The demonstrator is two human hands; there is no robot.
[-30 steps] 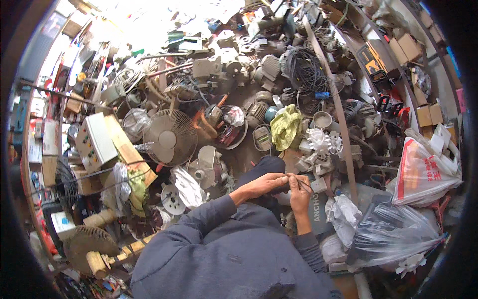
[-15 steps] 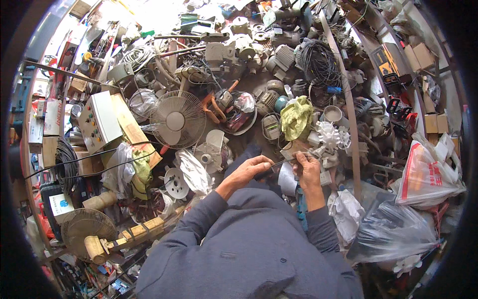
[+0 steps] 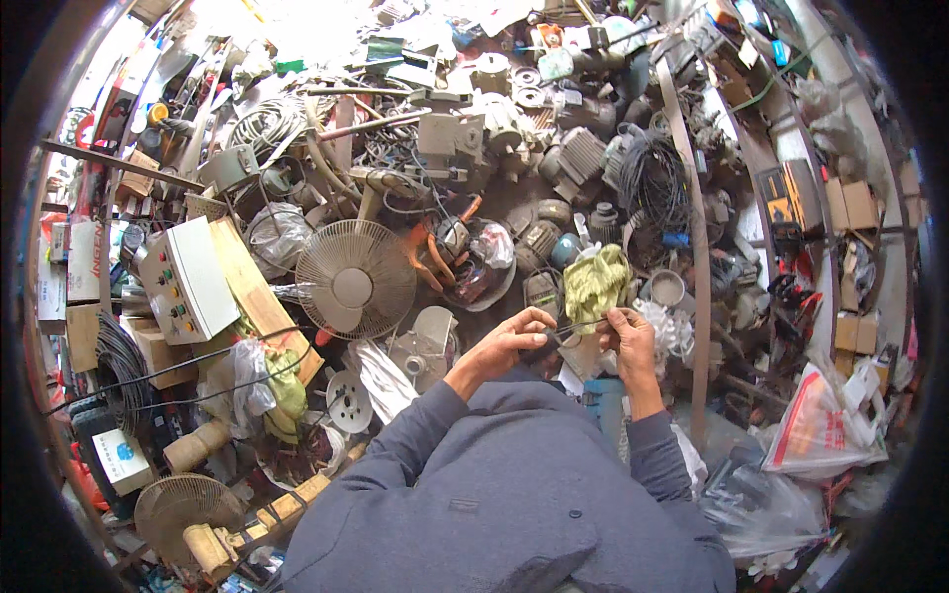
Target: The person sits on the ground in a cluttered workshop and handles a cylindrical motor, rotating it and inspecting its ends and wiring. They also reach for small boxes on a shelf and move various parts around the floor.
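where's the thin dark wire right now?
Head view, just right of centre: the wire runs between the left hand and the right hand, just below the yellow-green bundle in the picture.

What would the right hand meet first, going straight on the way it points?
Likely the crumpled yellow-green bundle, just beyond the right hand in the picture. Depth is unclear: the bundle may lie lower, so the hand could pass over it.
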